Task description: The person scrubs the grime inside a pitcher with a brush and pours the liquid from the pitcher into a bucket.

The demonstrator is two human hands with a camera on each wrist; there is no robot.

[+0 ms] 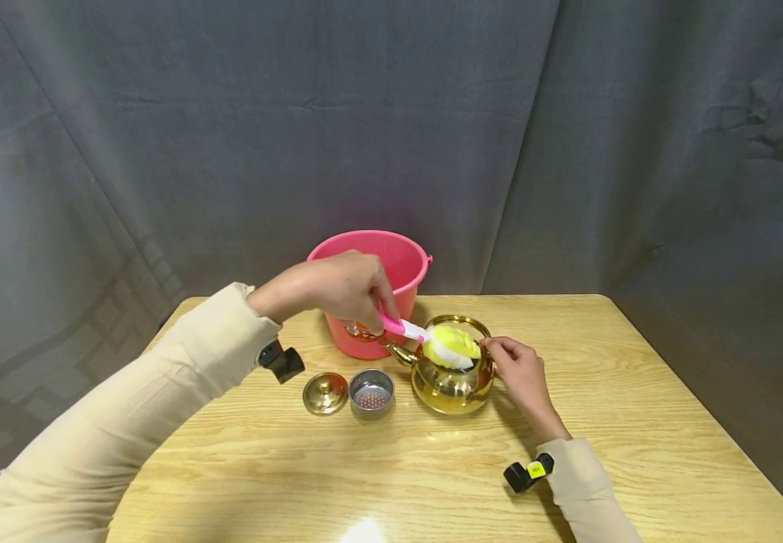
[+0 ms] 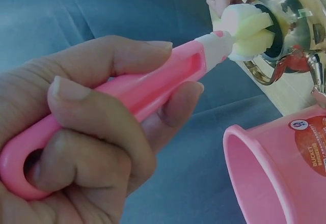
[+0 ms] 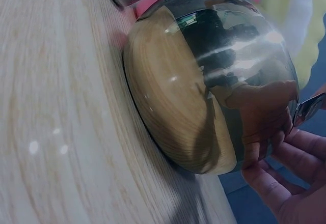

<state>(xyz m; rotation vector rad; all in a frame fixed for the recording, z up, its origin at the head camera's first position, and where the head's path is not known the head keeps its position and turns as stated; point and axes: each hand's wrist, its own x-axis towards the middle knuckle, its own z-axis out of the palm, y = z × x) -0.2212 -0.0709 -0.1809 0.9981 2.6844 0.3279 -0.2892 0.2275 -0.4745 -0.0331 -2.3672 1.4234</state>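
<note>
My left hand (image 1: pixel 351 286) grips the pink handle (image 2: pixel 147 89) of a sponge brush, thumb and fingers wrapped around it in the left wrist view. Its yellow and white sponge head (image 1: pixel 451 347) sits at the open mouth of a shiny gold teapot (image 1: pixel 455 397), partly above the rim. The teapot stands upright on the table, spout to the left. With thumb and fingertips my right hand (image 1: pixel 522 375) pinches the teapot's handle (image 3: pixel 308 107) near its right base. The far side of the handle arches behind the sponge.
Behind the teapot's spout stands a pink bucket (image 1: pixel 354 343) on the wooden table (image 1: pixel 283 467). A gold lid (image 1: pixel 324 394) and a metal strainer (image 1: pixel 371 407) lie left of the teapot. Grey curtain (image 1: pixel 310 136) hangs along the table's back edge.
</note>
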